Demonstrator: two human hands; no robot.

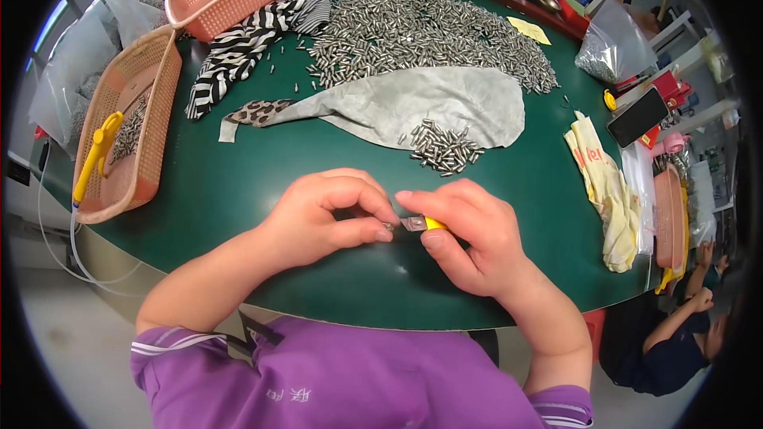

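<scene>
Above the counter [334,294], near its front edge, the left hand [327,205] has its fingers pinching a small metal piece [389,227]. The right hand's fingers [453,257] grasp a yellow knife [434,223], blade pointing toward the piece. A small pile [447,151] lies partly on a grey cloth [445,99].

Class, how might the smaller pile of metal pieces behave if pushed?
These metal pieces would probably roll, being rounded and elongated. Shiny surfaces suggest they may be slippery. Heaped loosely, partly on the grey cloth, they would likely scatter.
</scene>
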